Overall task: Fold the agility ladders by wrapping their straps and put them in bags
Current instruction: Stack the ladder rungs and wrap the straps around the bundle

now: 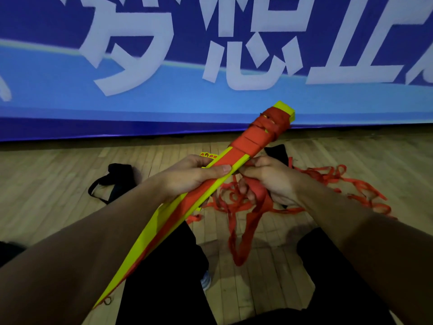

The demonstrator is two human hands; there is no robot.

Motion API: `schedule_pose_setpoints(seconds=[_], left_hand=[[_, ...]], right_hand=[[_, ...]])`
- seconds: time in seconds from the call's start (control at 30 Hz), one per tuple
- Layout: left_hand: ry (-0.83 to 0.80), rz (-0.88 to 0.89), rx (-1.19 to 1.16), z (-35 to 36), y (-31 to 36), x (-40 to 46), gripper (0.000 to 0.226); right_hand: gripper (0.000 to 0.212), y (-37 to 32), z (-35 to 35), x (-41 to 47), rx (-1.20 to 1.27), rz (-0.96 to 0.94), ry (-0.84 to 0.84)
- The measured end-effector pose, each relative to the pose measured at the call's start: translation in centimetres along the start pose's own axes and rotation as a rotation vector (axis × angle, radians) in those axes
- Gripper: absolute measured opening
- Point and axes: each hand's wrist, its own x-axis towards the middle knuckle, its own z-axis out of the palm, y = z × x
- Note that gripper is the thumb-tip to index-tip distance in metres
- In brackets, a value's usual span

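A black bag (117, 178) lies slumped on the wooden floor (58, 184) to the left of the ladder bundle (187, 202), its strap looping toward the person; what it holds cannot be seen. A second dark bag (276, 152) shows partly behind the bundle's upper right side, its contents likewise hidden.

The ladder bundle is a long stack of yellow rungs held slantwise over the person's lap, its near end low on the left and its far end raised toward the blue banner (210, 55). Red strap (250, 141) is wound in neat overlapping turns round the far part of the bundle, with rougher turns just below the bare yellow tip. A red band also runs lengthwise along the yellow face.

The left hand (192, 177) is clamped round the bundle's middle, thumb laid across its top. The right hand (269, 181), just right of the bundle, grips the loose strap, fingers curled round it. Loose strap loops (243, 231) hang below that hand, and more strap lies tangled on the floor to the bundle's right.
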Motion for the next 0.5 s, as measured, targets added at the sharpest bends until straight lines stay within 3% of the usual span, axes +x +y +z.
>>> schedule_pose_setpoints(seconds=[0.2,0.3,0.37,0.43,0.5], left_hand=[[0.121,-0.036,0.147,0.3,-0.6,0.9,0.047],[0.202,-0.026,0.354,0.7,-0.9,1.4,0.059],[0.190,-0.014,0.334,0.9,-1.0,1.2,0.060],[0.161,0.015,0.227,1.0,-0.7,0.7,0.040],[0.103,0.034,0.121,1.3,-0.3,0.3,0.027]], right_hand=[[0.028,0.0,-1.0,-0.2,-0.066,0.063,0.038],[0.030,0.0,-1.3,-0.3,-0.087,0.076,0.050],[0.027,0.3,-1.8,-0.7,-0.134,0.095,0.025],[0.025,0.8,-2.5,-0.6,-0.219,0.133,0.032],[0.019,1.2,-3.0,-0.3,-0.453,0.141,0.065]])
